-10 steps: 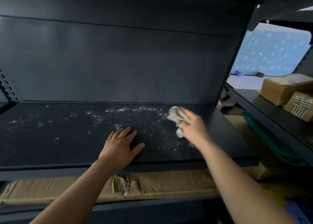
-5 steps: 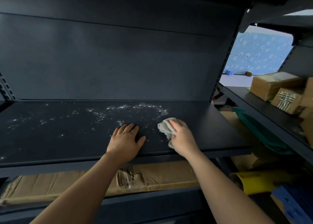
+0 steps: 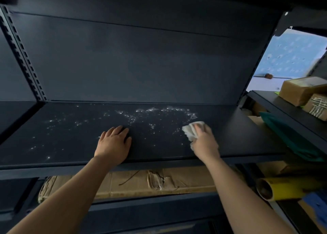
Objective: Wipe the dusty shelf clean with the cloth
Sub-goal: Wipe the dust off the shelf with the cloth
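Dark shelf (image 3: 238,136), white specks (image 3: 141,113) mid-back. Grips crumpled cloth (image 3: 190,131) in right hand (image 3: 203,141) at their right edge; rests left hand (image 3: 113,143) flat, fingers straight. Boxes (image 3: 300,90) right, cardboard (image 3: 159,182) below.

Matt dark metal shelf (image 3: 230,136), dust-speckled; crumpled pale cloth (image 3: 190,131); creased cardboard (image 3: 159,182).

Flattened cardboard carton (image 3: 141,182), creased, tape torn, lying flat. Right of carton: yellow tube (image 3: 283,188) on its side, open end toward carton. Blurred blue object (image 3: 316,205) just past it. Up-right of carton: teal sheet (image 3: 290,134), then side rack (image 3: 286,109) bearing plain parcel (image 3: 300,89) touching strapped parcel (image 3: 318,106). Farther up-right: blue patterned wall (image 3: 290,56). Far up-left: slotted upright (image 3: 21,53).
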{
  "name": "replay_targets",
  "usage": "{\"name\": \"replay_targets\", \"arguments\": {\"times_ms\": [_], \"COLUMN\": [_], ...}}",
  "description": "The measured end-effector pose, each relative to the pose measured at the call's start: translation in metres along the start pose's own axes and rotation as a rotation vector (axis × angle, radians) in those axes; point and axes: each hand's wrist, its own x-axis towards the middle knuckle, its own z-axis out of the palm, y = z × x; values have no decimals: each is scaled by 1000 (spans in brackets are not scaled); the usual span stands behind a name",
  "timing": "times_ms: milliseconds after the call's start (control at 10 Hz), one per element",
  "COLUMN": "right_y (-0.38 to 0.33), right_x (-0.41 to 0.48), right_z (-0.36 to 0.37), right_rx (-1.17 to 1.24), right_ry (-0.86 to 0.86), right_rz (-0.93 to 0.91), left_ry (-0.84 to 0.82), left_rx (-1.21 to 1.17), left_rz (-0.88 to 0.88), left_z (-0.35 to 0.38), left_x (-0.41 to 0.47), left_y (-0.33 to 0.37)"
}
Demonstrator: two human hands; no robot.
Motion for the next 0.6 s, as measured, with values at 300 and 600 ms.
{"name": "replay_targets", "arguments": {"times_ms": [300, 600], "right_y": [-60, 46], "right_x": [4, 85], "right_z": [34, -7], "right_rx": [524, 71], "right_ry": [14, -6], "right_rz": [-119, 180], "left_ry": [24, 55], "left_rx": [-22, -38], "left_rz": [34, 14], "left_z": [3, 5], "left_x": [-1, -2], "left_y": [-2, 2]}}
